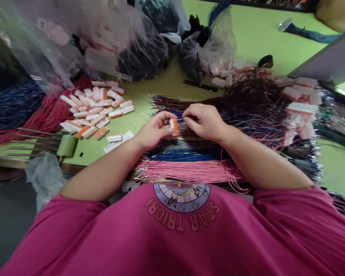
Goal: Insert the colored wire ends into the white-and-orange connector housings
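Between the thumb and fingers of my left hand [156,131] is a small white and orange connector housing [174,127], held over the wire bundles. Just to its right, my right hand [205,120] is closed in a pinch near the housing. Whatever sits between those fingertips is too small to make out, though thin wires run close by. Beneath both hands lie sorted wires with metal tips: dark brown ones [184,102] at the back, blue ones [184,155] nearer me, and pink ones [186,171] at the front edge.
A pile of white and orange housings [97,105] lies to the left, beside red wires [50,111]. Clear plastic bags [143,42] stand at the back. Wired housings [301,109] are heaped at right. A green block with metal rods [67,145] sits at the left edge.
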Demonstrator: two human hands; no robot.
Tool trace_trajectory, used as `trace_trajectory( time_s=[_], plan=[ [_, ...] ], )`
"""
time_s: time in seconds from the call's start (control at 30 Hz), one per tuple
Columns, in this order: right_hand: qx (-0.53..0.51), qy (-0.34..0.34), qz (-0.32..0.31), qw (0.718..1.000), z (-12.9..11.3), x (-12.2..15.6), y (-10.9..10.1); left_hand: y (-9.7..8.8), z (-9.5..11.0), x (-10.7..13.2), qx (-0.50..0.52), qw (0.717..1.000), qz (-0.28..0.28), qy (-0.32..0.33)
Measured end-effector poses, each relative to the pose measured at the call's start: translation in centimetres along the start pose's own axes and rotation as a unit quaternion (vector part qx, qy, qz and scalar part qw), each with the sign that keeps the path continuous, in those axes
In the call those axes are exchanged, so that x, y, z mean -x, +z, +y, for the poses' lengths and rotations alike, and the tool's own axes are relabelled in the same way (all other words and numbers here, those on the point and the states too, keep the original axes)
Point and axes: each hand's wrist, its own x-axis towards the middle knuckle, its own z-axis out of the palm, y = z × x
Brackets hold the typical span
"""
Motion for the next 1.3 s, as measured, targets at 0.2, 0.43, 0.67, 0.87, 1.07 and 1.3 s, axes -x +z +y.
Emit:
trace_trajectory(
  time_s=[0.2,0.43,0.67,0.87,1.07,1.3],
  plan=[
    [0.105,0.016,-0.029,0.994,-0.3,0.1,0.4,0.1,0.0,0.0,-0.037,0.999,0.03,-0.001],
    [0.177,0.003,-0.062,0.982,-0.6,0.1,0.6,0.1,-0.1,-0.2,-0.072,0.996,0.05,0.003],
    [0.132,0.004,-0.067,0.989,-0.4,0.0,1.6,0.5,0.1,-0.4,-0.073,0.995,0.064,0.003],
    [0.039,0.005,-0.029,0.999,0.1,0.1,1.8,0.4,0.5,-0.4,-0.096,0.993,0.063,0.008],
    [0.045,-0.003,-0.045,0.998,0.5,0.0,1.7,-0.1,0.4,-0.5,-0.067,0.997,0.043,-0.001],
    [0.16,-0.02,-0.133,0.978,-0.7,-0.1,0.6,0.0,0.5,-0.2,-0.078,0.997,0.019,-0.016]
  ],
)
